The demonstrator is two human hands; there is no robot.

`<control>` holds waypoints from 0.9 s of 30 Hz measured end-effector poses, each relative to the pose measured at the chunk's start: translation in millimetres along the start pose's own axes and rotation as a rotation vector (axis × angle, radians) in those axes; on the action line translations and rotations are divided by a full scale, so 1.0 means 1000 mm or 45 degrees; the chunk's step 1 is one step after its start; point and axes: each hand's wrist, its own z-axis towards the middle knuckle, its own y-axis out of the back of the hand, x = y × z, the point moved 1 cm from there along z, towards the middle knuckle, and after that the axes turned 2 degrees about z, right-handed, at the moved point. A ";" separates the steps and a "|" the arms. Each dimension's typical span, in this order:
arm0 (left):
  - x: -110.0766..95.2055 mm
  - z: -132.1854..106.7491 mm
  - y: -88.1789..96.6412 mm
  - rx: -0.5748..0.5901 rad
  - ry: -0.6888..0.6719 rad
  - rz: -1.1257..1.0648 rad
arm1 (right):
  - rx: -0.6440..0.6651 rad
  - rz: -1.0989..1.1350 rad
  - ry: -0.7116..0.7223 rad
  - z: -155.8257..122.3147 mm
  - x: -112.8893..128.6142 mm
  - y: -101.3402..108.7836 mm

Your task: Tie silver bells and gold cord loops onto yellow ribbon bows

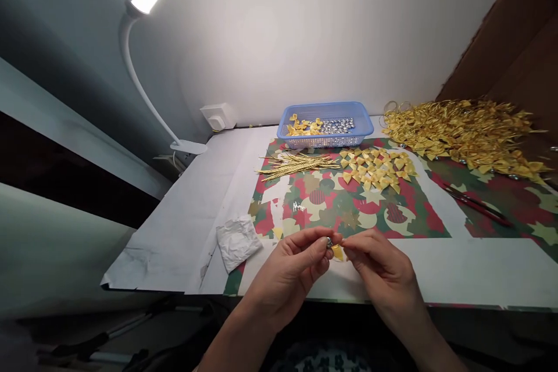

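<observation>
Bead [329, 242] pinched in left hand [291, 267], seemingly for steadiness; right hand [386, 267] beside yellow bow [337, 253] (whether that grip is closed, I can't tell).

The white-surfaced table [436, 270] carries a red, green and cream printed covering [325, 215] over its central and right-hand areas. Positioned on the covering are a bundle of thin gold strips [300, 165], loose yellow ribbon bows [377, 167] and a slim red-and-black tool [477, 205]. A blue rectangular plastic basket [322, 106] stands at the rear, left of a heap of gold-yellow bows [462, 131]; crumpled white tissue [238, 241] lies front left.
</observation>
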 end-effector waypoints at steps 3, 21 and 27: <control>-0.001 -0.001 0.000 -0.010 0.032 -0.082 | 0.015 -0.039 0.015 0.000 0.000 -0.001; -0.001 -0.006 -0.013 0.000 -0.052 -0.057 | 0.020 -0.114 0.029 0.000 0.005 -0.001; 0.003 -0.008 -0.017 -0.010 -0.096 0.013 | 0.016 -0.098 0.032 0.000 0.005 0.000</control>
